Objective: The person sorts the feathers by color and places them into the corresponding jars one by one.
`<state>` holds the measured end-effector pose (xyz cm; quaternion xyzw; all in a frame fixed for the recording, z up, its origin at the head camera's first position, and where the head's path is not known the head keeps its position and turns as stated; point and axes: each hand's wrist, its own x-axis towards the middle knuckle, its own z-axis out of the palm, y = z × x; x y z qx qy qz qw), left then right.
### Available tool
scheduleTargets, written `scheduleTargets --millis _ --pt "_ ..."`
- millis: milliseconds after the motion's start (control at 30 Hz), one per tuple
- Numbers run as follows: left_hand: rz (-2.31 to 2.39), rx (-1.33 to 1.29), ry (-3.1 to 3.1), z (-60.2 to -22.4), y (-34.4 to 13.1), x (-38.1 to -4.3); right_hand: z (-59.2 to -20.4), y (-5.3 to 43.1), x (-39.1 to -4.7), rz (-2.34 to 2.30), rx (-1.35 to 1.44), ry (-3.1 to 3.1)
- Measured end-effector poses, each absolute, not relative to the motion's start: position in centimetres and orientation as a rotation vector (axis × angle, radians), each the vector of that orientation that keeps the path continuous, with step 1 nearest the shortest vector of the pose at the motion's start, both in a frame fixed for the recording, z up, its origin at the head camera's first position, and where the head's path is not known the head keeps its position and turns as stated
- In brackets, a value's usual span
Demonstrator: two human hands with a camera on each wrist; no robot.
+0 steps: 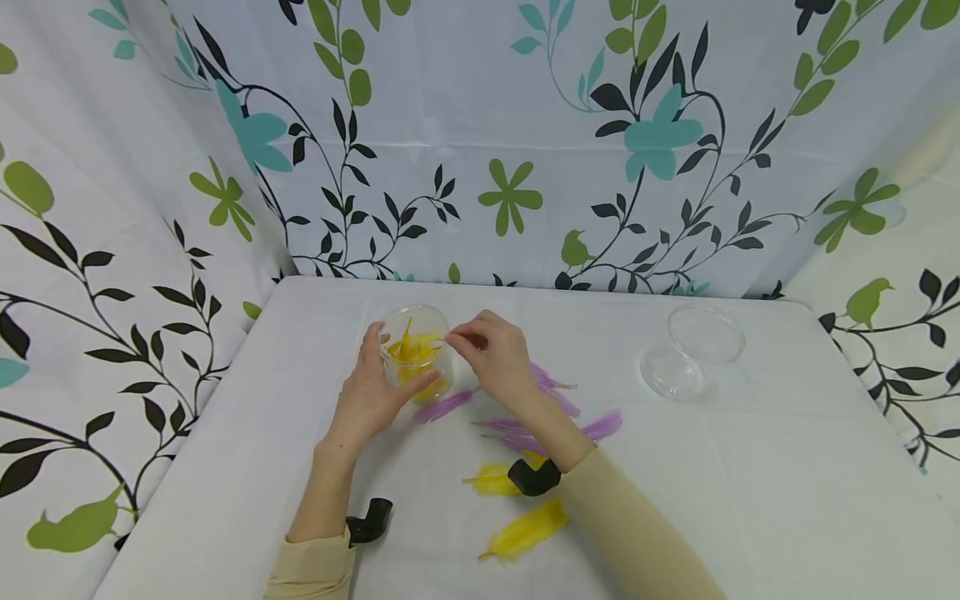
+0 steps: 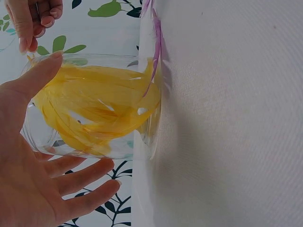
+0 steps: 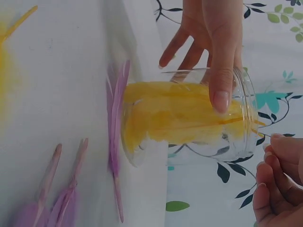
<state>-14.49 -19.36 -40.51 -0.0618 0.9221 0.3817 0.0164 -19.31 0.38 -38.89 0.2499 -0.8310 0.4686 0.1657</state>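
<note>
Here on the left, one left hand (image 1: 375, 392) wraps thumb and fingers round one clear jar (image 1: 444, 382), left of centre and nearer the table's (image 1: 750, 500) far edge than its near one. Inside, a bunch of yellow feathers (image 1: 414, 350), too overlapped to count. One lilac feather (image 1: 444, 406) lies just beside the jar's base. At the rim, one right hand (image 1: 498, 358) pinches one yellow quill, thumb to forefinger! Below, toward the near edge, at least two loose yellow feathers (image 1: 525, 531), one partly behind the right wrist; several more lilac feathers (image 1: 602, 424), partly covered by that forearm. And over toward the far right corner: two clear round pieces (image 1: 672, 375), touching or overlapping, I can't tell which.
</note>
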Motion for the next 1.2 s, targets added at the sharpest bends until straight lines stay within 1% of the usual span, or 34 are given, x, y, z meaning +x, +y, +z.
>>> scheduleTargets --millis 367,667,1200 --pt "1.186 -0.192 2.871 -40.5 -19.3 -14.5 -38.8 3.3 -18.6 1.414 0.697 -2.354" --pt "1.170 -0.193 2.872 -40.5 -19.2 -14.7 -39.3 6.7 -17.8 1.429 0.608 -2.418" --pt "1.166 -0.201 2.869 -40.4 -19.1 -14.8 -39.9 12.7 -14.8 1.349 0.499 -2.502"
